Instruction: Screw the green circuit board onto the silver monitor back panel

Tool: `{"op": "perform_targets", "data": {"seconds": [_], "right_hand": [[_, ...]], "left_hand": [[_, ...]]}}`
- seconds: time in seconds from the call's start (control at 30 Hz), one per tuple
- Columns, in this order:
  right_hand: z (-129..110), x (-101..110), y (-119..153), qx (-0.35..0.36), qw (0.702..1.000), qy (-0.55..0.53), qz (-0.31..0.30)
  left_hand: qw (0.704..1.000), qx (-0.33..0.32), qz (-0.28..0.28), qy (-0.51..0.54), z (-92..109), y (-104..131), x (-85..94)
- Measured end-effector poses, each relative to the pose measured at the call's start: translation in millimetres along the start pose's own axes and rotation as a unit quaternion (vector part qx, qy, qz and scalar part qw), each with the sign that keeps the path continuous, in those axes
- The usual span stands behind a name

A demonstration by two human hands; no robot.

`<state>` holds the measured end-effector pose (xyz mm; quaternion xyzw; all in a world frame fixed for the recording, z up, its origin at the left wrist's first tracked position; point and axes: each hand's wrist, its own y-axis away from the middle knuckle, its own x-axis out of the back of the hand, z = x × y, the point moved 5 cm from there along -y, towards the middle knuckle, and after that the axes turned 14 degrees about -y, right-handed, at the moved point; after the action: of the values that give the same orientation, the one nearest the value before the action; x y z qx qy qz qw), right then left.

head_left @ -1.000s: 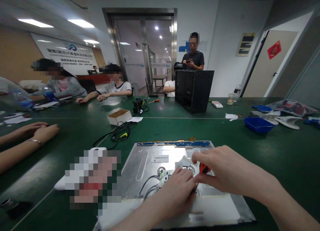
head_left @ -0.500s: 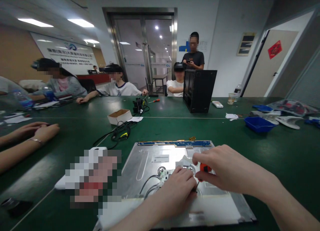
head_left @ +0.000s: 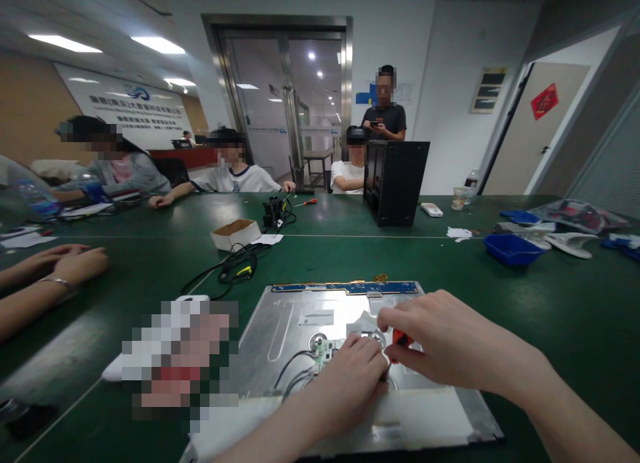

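Note:
A silvery metal display panel (head_left: 260, 339) lies flat in front of me, with a blue circuit strip (head_left: 345, 288) along its far edge. My right hand (head_left: 437, 336) grips the orange-red and black handle of a screwdriver (head_left: 401, 337). Its thin shaft slants down to the panel beside my left fingertips; the tip is hidden. My left hand (head_left: 350, 376) rests on the panel with fingers curled down, and whatever they hold is out of sight. Just left of those fingers sits a small pale-green circuit board (head_left: 325, 351), with dark cables (head_left: 284, 368) running from it.
Left of the panel, a blurred-out white object (head_left: 187, 306) lies on the green table (head_left: 320, 259). Beyond are black cables (head_left: 235, 266), an open carton (head_left: 235, 235), a black computer case (head_left: 400, 183) and a blue tray (head_left: 513, 249). Another person's hands (head_left: 75, 263) rest at left.
The whole view has shifted slightly left. My right hand and the screwdriver handle have turned a little, while my left hand keeps its place on the panel.

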<state>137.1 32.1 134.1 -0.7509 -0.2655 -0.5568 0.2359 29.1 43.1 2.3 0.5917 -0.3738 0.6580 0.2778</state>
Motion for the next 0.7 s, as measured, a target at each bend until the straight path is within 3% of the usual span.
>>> {"op": "perform_targets", "data": {"seconds": [0.7], "right_hand": [[1.6,-0.1,1.3,-0.011,1.000,-0.013,-0.009]], "left_hand": [[1.000,0.003,-0.012,-0.013,1.5,-1.0,4.7]]}}
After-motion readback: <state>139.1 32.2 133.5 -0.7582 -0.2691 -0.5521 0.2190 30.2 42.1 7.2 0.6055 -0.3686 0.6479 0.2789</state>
